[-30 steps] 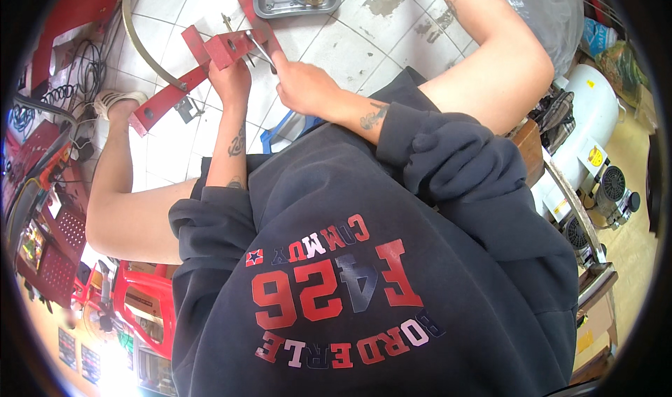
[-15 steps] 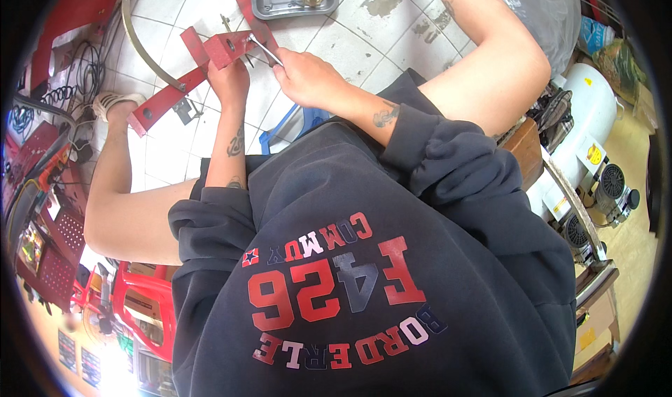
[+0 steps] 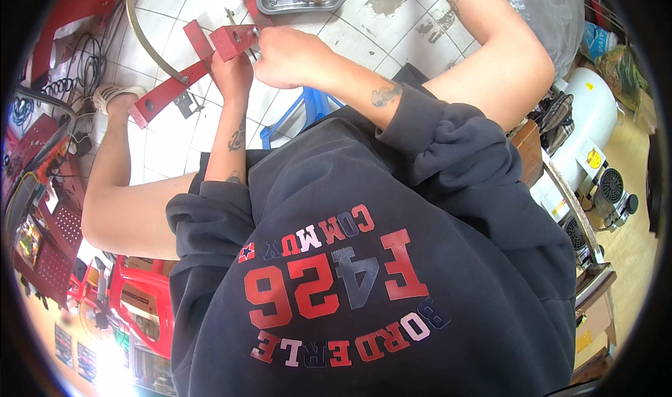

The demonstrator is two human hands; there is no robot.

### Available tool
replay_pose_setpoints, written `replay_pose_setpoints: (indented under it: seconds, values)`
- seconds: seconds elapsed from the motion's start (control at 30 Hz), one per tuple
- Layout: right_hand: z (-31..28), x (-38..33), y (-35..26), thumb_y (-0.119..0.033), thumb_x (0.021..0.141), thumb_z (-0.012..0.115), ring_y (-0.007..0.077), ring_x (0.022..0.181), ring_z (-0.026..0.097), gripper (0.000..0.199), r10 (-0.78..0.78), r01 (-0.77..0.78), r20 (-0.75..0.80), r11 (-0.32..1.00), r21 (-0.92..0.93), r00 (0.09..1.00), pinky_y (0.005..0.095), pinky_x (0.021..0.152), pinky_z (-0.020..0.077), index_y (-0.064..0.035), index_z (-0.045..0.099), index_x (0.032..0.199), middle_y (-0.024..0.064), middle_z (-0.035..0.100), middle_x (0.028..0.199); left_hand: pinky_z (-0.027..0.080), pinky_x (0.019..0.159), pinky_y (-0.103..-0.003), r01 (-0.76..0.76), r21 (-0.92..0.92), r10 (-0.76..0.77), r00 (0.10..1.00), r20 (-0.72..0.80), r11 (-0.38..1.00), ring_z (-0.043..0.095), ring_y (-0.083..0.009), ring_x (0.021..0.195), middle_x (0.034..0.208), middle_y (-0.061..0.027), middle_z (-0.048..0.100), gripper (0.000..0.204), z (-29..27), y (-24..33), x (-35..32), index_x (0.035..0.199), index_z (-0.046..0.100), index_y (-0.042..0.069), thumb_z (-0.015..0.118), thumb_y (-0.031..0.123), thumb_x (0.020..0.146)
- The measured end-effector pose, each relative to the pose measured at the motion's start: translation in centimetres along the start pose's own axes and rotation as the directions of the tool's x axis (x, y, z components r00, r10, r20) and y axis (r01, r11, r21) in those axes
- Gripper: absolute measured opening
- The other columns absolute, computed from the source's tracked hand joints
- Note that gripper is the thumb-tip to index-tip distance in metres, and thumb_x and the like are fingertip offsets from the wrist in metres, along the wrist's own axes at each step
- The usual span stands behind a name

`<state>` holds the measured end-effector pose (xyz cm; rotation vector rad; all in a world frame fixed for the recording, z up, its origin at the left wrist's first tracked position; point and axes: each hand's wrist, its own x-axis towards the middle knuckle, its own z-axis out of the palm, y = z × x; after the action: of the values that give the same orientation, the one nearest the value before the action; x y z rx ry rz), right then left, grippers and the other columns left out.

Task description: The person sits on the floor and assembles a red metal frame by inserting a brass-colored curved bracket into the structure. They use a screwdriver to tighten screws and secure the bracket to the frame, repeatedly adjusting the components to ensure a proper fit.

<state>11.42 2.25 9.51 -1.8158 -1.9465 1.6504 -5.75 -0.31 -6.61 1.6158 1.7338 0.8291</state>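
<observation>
A red-painted metal frame [image 3: 162, 97] with square-tube ends and crosspieces lies slantwise at the upper left. My left hand [image 3: 231, 76] is closed around it from below, close to its boxy end; part of the grip is hidden behind the metal. My right hand [image 3: 292, 57] is closed in a fist on a slim silver wrench [image 3: 256, 33]. Only the wrench's tip shows, against the right face of the boxy end, with the handle covered by my fingers. From the frame's middle rises a curved metal strip [image 3: 145, 44], and a small metal bracket [image 3: 186, 106] hangs below.
A grey metal tray [image 3: 297, 9] holding brass-coloured fittings and small screws sits on the tiled floor at the top. Between my legs is a blue stool [image 3: 313, 109]. Cables [image 3: 85, 75] lie at left, a red plastic chair [image 3: 150, 306] behind. A white compressor tank [image 3: 584, 114] stands right.
My right hand has swung up and turned over, bringing the wrench handle out of sight. The stool shows more. My left hand still grips the frame, which has shifted slightly.
</observation>
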Motion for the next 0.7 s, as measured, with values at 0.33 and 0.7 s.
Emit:
replay_pose_setpoints:
  seconds: [0.33,0.7]
  values:
    - [5.6,-0.4,6.3,-0.018,0.092,0.05,0.043,0.076,0.065,0.03,-0.178,0.166,-0.058,0.972,-0.168,0.982,0.0508,0.069,0.0518,0.0063,0.054,0.11,0.0245,0.066,0.076,0.052,0.066,-0.044,-0.194,0.302,0.195,0.98,0.028,0.933,0.066,-0.0378,0.079,0.087,-0.0173,0.068,0.024,-0.3,0.1,0.3,0.1,0.064,0.005,0.054,-0.005,0.08]
    - [8.2,5.9,12.5,-0.012,0.083,0.059,0.0384,0.077,0.066,0.024,-0.286,0.184,-0.39,0.943,-0.279,0.875,0.0491,0.065,0.0521,-0.0036,0.063,0.105,0.0196,0.067,0.077,0.052,0.068,-0.044,-0.17,0.213,0.179,0.984,-0.023,0.962,0.066,-0.038,0.081,0.087,-0.0171,0.068,0.025,-0.3,1.3,0.3,0.1,0.065,0.005,0.053,-0.005,0.08]
